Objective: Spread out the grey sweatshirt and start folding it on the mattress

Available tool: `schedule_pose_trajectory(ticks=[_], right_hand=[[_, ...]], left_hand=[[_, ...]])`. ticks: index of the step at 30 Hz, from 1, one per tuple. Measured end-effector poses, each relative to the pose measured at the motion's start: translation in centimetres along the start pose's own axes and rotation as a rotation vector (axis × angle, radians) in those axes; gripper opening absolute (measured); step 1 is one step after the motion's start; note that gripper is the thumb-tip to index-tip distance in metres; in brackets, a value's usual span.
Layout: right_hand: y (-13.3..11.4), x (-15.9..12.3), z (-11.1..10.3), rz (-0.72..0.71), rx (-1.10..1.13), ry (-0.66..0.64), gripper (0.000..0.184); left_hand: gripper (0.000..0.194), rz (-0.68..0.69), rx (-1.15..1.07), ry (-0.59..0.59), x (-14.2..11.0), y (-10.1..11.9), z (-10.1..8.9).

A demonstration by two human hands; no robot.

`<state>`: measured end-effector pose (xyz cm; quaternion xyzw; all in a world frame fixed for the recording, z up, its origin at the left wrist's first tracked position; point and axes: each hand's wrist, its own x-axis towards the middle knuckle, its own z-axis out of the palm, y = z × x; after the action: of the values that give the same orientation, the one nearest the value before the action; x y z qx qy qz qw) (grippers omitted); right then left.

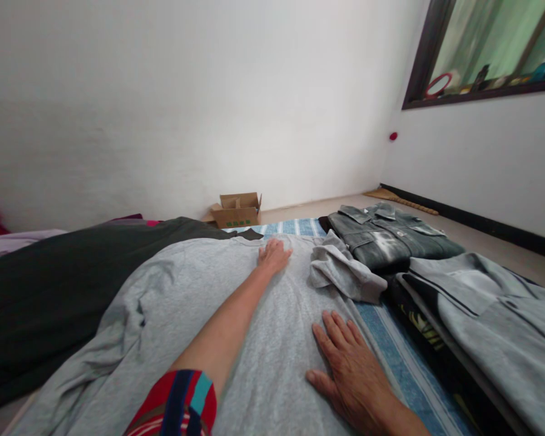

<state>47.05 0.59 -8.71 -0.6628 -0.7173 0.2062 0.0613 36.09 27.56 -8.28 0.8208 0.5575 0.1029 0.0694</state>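
Note:
A light grey shirt (172,303) lies spread out in front of me on a blue striped mat (395,357). My left hand (275,254) reaches far forward and rests flat near the shirt's collar, fingers stretched out. My right hand (349,363) lies flat on the shirt's near right side, fingers spread. One grey sleeve (340,269) is bunched up to the right of the left hand. Neither hand holds anything.
A dark garment (49,284) lies at the left under the grey shirt. Folded clothes sit at the right: a dark denim shirt (390,239) and a grey shirt (495,309). An open cardboard box (237,210) stands by the white wall. A window is at the upper right.

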Motion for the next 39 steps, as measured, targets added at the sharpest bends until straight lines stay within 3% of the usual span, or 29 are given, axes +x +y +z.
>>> schedule_pose_trajectory(ticks=[5,9,11,14,18,22,26,32,35,39], right_hand=[[0.2,0.0,0.4,-0.025,0.004,0.062,0.073],[0.4,0.0,0.5,-0.041,0.021,0.064,0.073],[0.3,-0.1,0.3,-0.045,0.017,0.064,0.075],[0.1,-0.3,0.1,-0.048,0.013,0.083,0.075],[0.1,-0.3,0.4,-0.071,0.013,0.121,0.07],[0.4,-0.2,0.5,-0.028,-0.036,0.25,0.055],[0.6,-0.7,-0.9,0.144,-0.14,0.355,0.043],[1.9,-2.0,-2.7,0.383,-0.072,0.228,0.024],[3.0,-2.5,-2.2,0.397,0.041,0.179,0.026],[4.1,-3.4,-1.1,0.329,0.155,0.13,0.018]], left_hand=[[0.047,0.333,-0.134,0.0,-2.5,5.5,-1.1],[0.078,0.598,-0.234,-0.081,-5.2,8.8,-1.6],[0.089,0.622,-0.175,-0.116,-6.3,9.8,-1.5],[0.085,0.561,-0.075,-0.104,-7.3,11.0,-1.1],[0.049,0.475,-0.036,-0.058,-7.5,12.4,-0.5],[0.026,0.333,-0.293,0.044,-6.9,12.8,-0.5],[0.012,0.171,-0.521,0.148,-5.3,11.3,-1.6],[0.006,0.001,-0.754,0.249,-4.0,7.2,-3.4],[0.003,-0.033,-0.901,0.218,-4.4,6.1,-3.7],[0.009,-0.037,-1.081,0.062,-4.9,5.5,-3.4]])
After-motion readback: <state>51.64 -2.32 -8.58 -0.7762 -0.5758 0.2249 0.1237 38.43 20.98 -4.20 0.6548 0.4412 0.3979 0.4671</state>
